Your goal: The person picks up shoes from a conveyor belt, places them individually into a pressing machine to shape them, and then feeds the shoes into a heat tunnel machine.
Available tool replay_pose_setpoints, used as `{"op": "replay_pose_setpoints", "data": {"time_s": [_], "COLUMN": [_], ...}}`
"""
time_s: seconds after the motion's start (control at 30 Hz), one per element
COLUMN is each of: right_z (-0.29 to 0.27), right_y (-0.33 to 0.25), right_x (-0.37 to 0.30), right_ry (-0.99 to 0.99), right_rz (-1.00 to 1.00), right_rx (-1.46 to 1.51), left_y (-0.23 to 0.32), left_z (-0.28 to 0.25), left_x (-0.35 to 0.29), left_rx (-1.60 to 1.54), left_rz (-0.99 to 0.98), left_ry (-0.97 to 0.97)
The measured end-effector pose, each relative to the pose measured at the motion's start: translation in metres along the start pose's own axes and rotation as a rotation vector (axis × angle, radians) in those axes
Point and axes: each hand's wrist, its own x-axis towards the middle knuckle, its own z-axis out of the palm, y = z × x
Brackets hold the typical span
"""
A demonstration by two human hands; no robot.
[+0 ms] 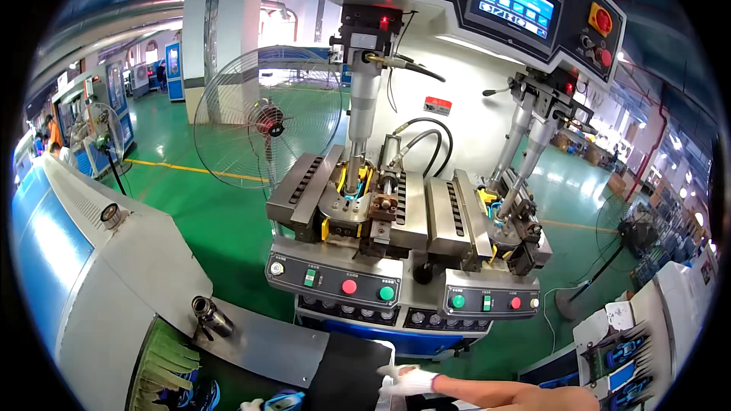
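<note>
My right hand (412, 381), in a white glove, reaches in from the lower right over the edge of a black mat (348, 373). Its fingers point left, slightly smeared, apart and with nothing in them. Only a bit of my left hand (251, 406), also white-gloved, shows at the lower edge. It is closed against a blue shoe (284, 401), most of which the picture edge cuts off. Further left, a dark shoe with blue trim (204, 396) lies beside the pale strip curtain (164, 361) of a machine opening.
A two-station press (350, 205) with button panels and a lit screen (514, 1) stands ahead. A steel flask (212, 315) sits on the metal ledge at left. Fans (268, 118) flank the press. More shoes (626, 352) lie by bristles at right.
</note>
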Motion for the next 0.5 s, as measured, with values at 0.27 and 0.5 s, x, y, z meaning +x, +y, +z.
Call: {"op": "replay_pose_setpoints", "data": {"time_s": [0.27, 0.5], "right_z": [-0.013, -0.112], "right_y": [-0.081, -0.018], "right_x": [0.062, 0.028], "right_ry": [0.199, 0.079], "right_rz": [-0.449, -0.14], "right_rx": [0.169, 0.599], "left_y": [0.201, 0.349], "left_z": [-0.008, -0.032], "left_x": [0.006, 0.075], "left_rx": [-0.004, -0.604], "left_rz": [0.586, 0.871], "left_ry": [-0.104, -0.111]}}
